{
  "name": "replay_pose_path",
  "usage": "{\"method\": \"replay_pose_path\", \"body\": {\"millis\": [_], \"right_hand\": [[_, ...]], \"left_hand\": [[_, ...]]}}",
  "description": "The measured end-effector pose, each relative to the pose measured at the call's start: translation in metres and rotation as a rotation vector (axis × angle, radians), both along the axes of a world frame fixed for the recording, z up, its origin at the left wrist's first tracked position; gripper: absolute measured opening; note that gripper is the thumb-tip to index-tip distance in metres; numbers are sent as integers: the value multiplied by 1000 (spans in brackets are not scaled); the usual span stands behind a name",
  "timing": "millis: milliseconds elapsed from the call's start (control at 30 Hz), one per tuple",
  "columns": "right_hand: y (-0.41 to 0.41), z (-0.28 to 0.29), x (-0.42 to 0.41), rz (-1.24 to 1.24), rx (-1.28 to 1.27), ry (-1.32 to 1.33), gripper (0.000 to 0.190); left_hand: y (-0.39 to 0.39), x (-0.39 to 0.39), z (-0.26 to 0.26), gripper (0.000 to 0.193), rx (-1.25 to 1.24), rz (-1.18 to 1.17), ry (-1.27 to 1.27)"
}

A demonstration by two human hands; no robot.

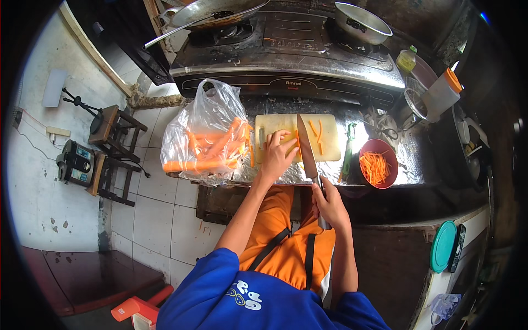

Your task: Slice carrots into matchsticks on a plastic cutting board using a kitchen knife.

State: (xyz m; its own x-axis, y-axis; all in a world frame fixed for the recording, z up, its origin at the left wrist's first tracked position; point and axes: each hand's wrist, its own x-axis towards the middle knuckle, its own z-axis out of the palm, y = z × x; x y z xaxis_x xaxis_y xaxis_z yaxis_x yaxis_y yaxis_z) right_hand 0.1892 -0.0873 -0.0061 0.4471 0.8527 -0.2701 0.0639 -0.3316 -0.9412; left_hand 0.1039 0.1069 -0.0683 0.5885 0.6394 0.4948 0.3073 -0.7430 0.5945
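My right hand [328, 203] grips the handle of a large kitchen knife [307, 150], its blade lying across a pale cutting board [330, 144]. Just left of the blade, the fingertips of my left hand [278, 153] press on a thin piece of carrot [298, 144], partly hidden by the blade and fingers. A few carrot strips [320, 133] lie on the board to the right of the knife. Further right, a red bowl [394, 167] holds cut carrot sticks [374, 168]. A green-handled peeler [349, 154] rests between board and bowl. Left of the board, a clear plastic bag [206, 103] holds peeled carrots [214, 144].
Behind the foil-covered counter [412, 167] stands a gas stove [288, 53] with a wok [214, 14] and a metal pot [363, 24]. Scissors [387, 133], a metal strainer [413, 103] and an orange-lidded container [443, 95] are at the right.
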Motion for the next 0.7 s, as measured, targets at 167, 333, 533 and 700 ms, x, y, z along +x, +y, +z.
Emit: {"method": "replay_pose_path", "body": {"millis": [167, 333, 533, 700], "right_hand": [[3, -1, 2, 4, -28, 53, 26], [7, -2, 3, 24, -103, 25, 30], [8, -8, 8, 53, -136, 148, 36], [11, -4, 2, 23, -142, 215, 32]], "left_hand": [[0, -1, 1, 28, -6, 4, 14], [1, 0, -2, 25, -10, -12, -4], [-1, 0, -2, 22, -1, -23, -5], [-1, 1, -3, 20, -2, -17, -14]]}}
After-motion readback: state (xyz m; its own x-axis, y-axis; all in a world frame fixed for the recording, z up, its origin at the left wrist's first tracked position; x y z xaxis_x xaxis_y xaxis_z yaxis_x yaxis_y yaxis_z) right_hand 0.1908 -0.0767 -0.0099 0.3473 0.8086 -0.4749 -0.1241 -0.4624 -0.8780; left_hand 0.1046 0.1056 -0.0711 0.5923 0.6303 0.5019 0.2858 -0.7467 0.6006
